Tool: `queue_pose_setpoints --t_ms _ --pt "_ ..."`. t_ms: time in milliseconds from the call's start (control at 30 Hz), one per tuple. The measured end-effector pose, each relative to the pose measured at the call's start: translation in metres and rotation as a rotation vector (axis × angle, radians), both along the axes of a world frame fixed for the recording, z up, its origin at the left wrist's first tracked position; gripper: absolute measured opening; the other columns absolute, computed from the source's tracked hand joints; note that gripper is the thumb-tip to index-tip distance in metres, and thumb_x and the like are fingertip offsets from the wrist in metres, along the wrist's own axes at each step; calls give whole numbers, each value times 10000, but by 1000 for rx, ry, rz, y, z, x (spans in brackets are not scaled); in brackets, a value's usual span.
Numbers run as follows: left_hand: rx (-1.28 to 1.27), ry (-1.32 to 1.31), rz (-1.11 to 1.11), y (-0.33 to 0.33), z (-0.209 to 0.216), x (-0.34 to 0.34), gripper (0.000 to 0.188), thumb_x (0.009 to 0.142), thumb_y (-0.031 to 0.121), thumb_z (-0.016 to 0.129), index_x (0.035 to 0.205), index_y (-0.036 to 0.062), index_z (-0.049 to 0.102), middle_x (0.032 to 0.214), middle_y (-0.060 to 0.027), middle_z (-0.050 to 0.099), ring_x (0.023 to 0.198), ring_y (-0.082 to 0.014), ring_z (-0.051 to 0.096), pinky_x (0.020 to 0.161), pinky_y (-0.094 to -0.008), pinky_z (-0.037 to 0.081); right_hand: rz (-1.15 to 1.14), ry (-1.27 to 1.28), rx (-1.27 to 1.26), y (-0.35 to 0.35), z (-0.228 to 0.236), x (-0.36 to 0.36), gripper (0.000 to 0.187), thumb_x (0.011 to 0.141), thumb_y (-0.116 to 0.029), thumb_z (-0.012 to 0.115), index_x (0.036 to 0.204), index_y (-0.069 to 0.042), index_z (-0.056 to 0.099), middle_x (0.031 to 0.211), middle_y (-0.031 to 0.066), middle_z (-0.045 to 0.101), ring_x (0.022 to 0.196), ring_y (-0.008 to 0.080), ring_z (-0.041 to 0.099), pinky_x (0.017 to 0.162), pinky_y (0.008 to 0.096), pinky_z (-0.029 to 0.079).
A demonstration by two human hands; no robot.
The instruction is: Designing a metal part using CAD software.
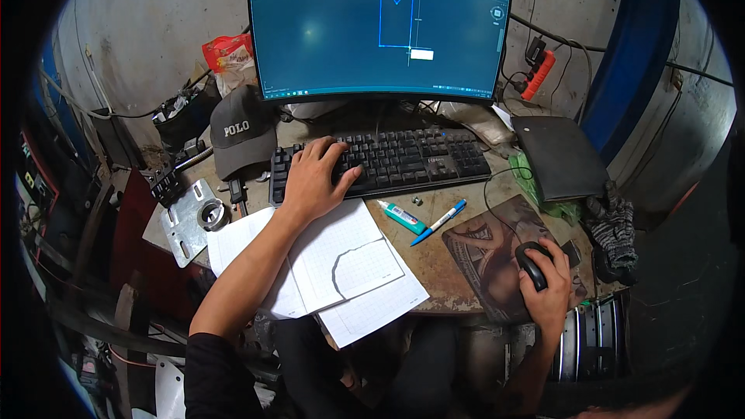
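Observation:
My left hand [318, 178] rests on the left part of a black keyboard [423, 159], its fingers spread over the keys. Around a black computer mouse [531, 265] curls my right hand [549, 289], on a patterned mouse pad [485, 248]. Behind the keyboard stands a wide curved monitor [334, 39]; its screen shows a blue outline with a notched top edge in a drawing program. Under my left forearm lie white grid-paper sheets [372, 318], one with a torn edge.
A blue-and-white pen [439, 222] and a green-and-white tube [403, 217] lie beside the papers. At left are a grey cap [242, 136], a slotted metal plate [183, 225] and a metal ring [211, 215]. A dark folder [560, 157] and grey knit gloves [613, 233] sit at right.

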State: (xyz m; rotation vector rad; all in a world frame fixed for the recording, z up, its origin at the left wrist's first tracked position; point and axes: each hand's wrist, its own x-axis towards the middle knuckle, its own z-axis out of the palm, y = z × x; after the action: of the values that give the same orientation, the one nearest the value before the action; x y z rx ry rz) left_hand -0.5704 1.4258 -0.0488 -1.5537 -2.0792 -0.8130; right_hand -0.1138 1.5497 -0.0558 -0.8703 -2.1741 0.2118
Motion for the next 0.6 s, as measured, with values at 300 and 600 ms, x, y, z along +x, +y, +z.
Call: queue_pose_setpoints --t_ms 300,600 --pt "-4 -5 3 0 0 0 557 1017 463 712 1403 64 663 1462 -188 604 1408 -364 542 1165 -523 412 2 4 1 0 0 0 391 782 -60 777 1172 -42 770 1397 167 661 1229 411 625 1067 493 514" --pt "26 13 30 1 -1 -2 545 1013 473 713 1388 79 675 1442 -184 621 1380 -377 560 1124 -509 438 -2 8 19 0 -1 1 383 791 -61 775 1173 -44 771 1399 169 661 1229 415 627 1063 494 518"
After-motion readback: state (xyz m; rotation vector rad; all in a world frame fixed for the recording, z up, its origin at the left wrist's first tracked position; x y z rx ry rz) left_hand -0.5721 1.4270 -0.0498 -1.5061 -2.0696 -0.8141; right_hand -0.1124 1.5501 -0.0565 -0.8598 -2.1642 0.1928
